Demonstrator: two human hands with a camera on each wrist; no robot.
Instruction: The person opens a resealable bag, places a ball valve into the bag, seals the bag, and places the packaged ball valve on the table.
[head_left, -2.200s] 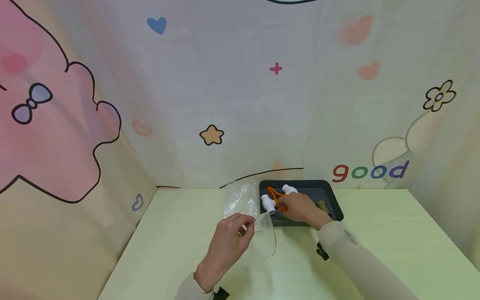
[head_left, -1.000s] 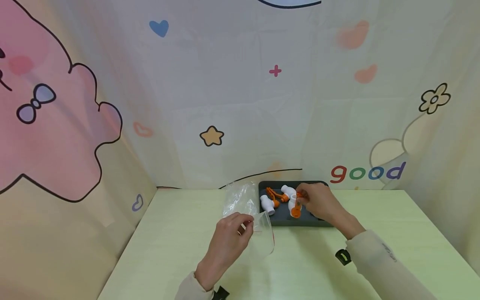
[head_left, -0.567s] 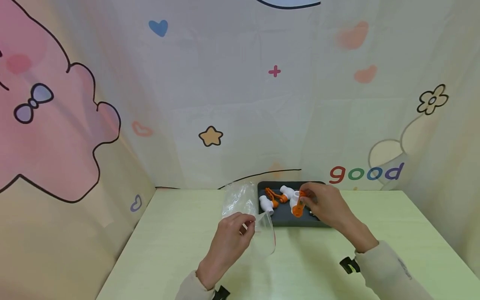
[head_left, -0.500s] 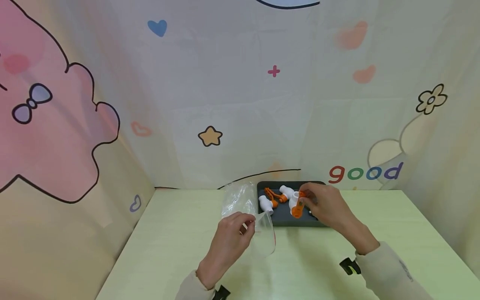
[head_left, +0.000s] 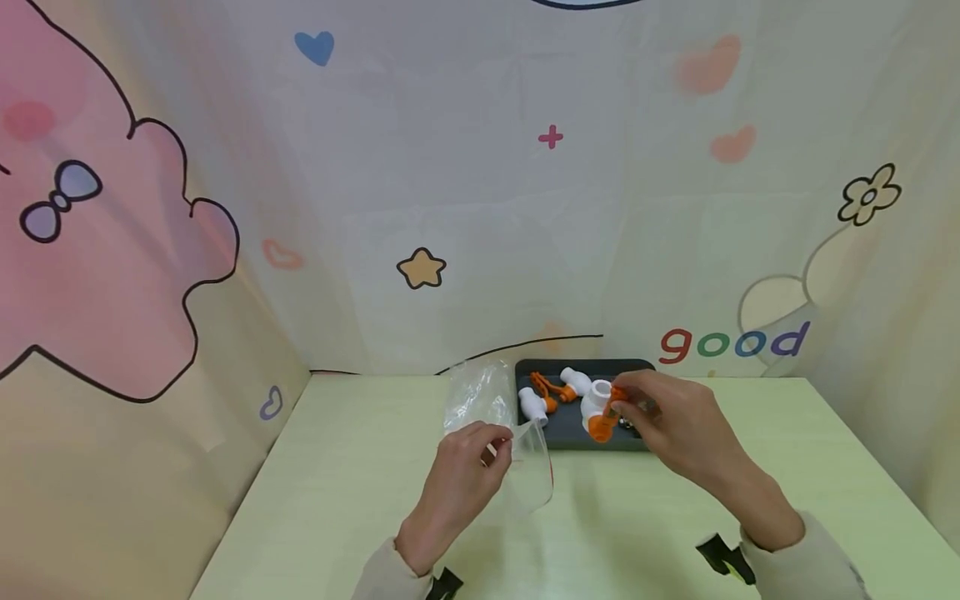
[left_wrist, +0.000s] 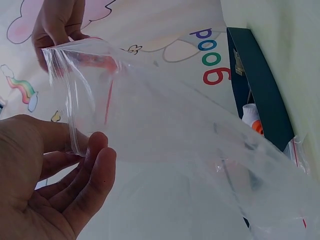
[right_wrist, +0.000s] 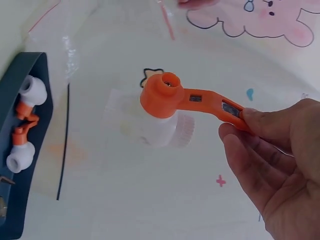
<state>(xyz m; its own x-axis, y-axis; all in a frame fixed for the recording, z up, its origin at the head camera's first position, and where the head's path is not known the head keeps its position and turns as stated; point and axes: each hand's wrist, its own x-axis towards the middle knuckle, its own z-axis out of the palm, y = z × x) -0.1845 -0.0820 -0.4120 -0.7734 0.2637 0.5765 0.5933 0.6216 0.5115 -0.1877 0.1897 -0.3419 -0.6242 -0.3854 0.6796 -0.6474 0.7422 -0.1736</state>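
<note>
A clear zip bag (head_left: 531,475) hangs from my left hand (head_left: 457,483), whose thumb and fingers pinch its top edge; the left wrist view shows the bag (left_wrist: 165,120) spread out beside the left hand (left_wrist: 60,175). My right hand (head_left: 693,429) pinches the orange handle of a white valve (head_left: 597,400), held up over the front of the tray. In the right wrist view the right hand (right_wrist: 280,160) grips the handle's end, and the orange cap and white body of the valve (right_wrist: 162,125) face the camera. Two more white-and-orange valves (head_left: 533,405) (head_left: 575,382) lie in the dark tray (head_left: 555,439).
Another clear plastic bag (head_left: 480,396) lies flat on the table, left of the tray. Small metallic things (head_left: 627,424) in the tray are partly hidden by my right hand. A printed curtain (head_left: 480,208) stands behind the table.
The right hand has lifted the valve out of the tray and drawn it toward the right and the front. The left hand has stayed almost in place with the bag.
</note>
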